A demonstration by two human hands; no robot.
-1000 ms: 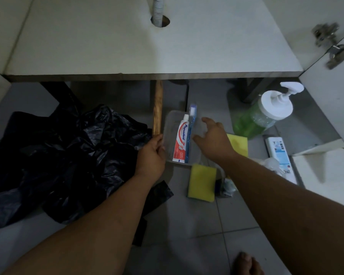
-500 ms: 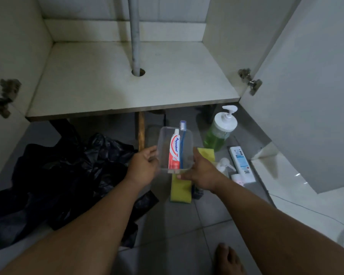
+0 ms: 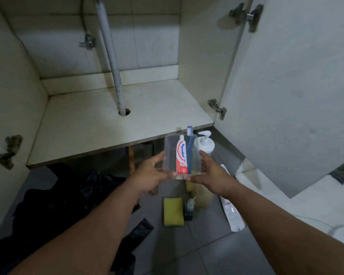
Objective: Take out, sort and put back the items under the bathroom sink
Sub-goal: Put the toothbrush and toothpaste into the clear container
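A clear plastic container (image 3: 170,153) is held in the air just in front of the cabinet shelf edge (image 3: 115,147). Inside it lie a red-and-white toothpaste tube (image 3: 181,157) and a blue toothbrush (image 3: 190,147). My left hand (image 3: 150,173) grips the container's left side and near corner. My right hand (image 3: 211,173) grips its right side and near edge. On the floor below lie a yellow sponge (image 3: 173,212), a small dark bottle (image 3: 189,208), a pump soap bottle (image 3: 206,143) and a white tube (image 3: 232,214).
The white cabinet floor (image 3: 99,120) is bare, with a drain pipe (image 3: 112,62) passing through a hole in its middle. The right door (image 3: 290,86) stands open. A black plastic bag (image 3: 64,205) lies crumpled on the grey tiled floor at left.
Both hands lifted the container off the floor and carried it up toward the shelf edge. The view tilted up, showing the whole cabinet interior.
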